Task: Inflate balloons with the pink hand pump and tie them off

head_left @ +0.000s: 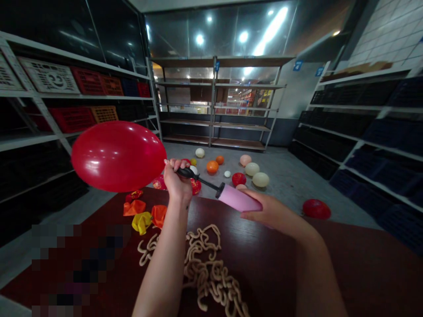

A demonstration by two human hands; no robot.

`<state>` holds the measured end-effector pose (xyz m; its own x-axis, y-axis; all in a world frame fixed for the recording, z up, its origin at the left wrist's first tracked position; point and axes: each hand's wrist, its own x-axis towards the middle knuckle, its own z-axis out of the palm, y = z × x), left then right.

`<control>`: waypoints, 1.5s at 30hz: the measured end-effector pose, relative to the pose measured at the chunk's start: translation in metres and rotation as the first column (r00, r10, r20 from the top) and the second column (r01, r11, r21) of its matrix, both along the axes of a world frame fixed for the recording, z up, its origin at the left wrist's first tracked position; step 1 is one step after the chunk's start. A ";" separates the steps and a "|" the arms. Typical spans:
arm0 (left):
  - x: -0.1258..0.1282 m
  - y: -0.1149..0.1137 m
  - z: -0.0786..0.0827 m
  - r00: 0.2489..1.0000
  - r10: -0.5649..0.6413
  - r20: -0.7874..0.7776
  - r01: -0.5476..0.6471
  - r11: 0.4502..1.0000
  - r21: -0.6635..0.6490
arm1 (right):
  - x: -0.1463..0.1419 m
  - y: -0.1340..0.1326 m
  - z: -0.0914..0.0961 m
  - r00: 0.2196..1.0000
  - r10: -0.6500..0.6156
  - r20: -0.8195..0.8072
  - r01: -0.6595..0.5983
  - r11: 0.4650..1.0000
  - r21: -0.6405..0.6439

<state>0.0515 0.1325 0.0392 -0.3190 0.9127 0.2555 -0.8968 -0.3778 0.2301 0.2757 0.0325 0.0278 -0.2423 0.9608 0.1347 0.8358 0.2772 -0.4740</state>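
Observation:
A big red balloon (pixel 117 156), blown up, hangs in the air at the left with its neck at my left hand (pixel 177 178). That hand is closed around the balloon's neck and the black end of a balloon pump (pixel 235 198). The pump's dark rod shows between the black end and its pink barrel. My right hand (pixel 264 207) is wrapped around the barrel's far end. Below, on the dark red table (pixel 261 259), lie a tangle of beige cord-like long balloons (pixel 211 273), a limp yellow balloon (pixel 142 223) and limp orange balloons (pixel 134 208).
Blown-up balloons lie on the floor beyond the table, among them an orange one (pixel 212 166) and a red one (pixel 316 208). Metal shelves (pixel 214 125) stand at the back. Crates (pixel 74 119) fill the left racks, dark crates (pixel 390 141) the right ones. The lower left is blurred out.

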 end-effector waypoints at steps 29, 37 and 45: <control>0.067 -0.047 0.011 0.997 -0.024 -0.073 0.031 0.994 0.105 | -0.024 -0.013 0.020 0.858 -0.379 0.346 0.253 0.899 0.358; 0.077 -0.021 -0.022 0.991 0.075 -0.109 -0.077 0.997 -0.017 | -0.024 0.017 -0.013 0.956 -0.204 0.211 0.183 0.976 0.114; 0.054 0.015 -0.041 0.998 0.049 -0.039 -0.054 0.991 -0.126 | -0.012 0.022 -0.019 0.990 -0.112 0.087 0.123 0.983 -0.137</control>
<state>0.1059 0.1475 -0.0019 -0.3589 0.9211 0.1507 -0.8674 -0.3888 0.3105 0.2636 0.0542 0.0093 -0.1310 0.9912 -0.0196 0.8949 0.1098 -0.4326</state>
